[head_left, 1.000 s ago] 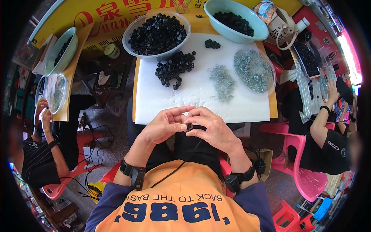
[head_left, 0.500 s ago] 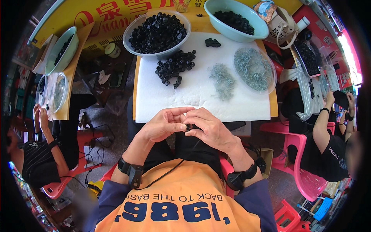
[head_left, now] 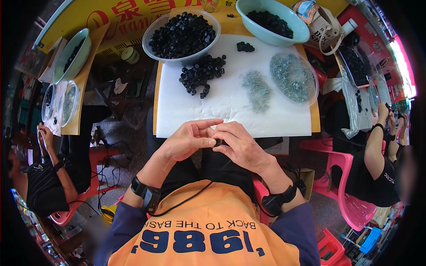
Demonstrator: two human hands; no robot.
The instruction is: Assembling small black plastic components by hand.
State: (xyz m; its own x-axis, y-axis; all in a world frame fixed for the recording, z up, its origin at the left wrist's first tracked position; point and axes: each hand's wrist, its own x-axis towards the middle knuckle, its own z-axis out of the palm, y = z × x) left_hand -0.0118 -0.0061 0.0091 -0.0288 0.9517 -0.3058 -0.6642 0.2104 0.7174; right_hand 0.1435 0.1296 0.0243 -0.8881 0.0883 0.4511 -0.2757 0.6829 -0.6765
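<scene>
Pinching small black part (head_left: 218, 142), both hands

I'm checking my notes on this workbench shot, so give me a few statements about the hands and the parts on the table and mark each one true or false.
1. Both hands, left hand and right hand, meet on a small black part. True.
2. The clear round bowl of black plastic pieces stands empty. False: it is heaped full.
3. A loose pile of black pieces lies on the white foam sheet. True.
4. The thin grey metal bits are all in the pale green basin. False: they lie on the sheet and in a clear shallow dish.
</scene>
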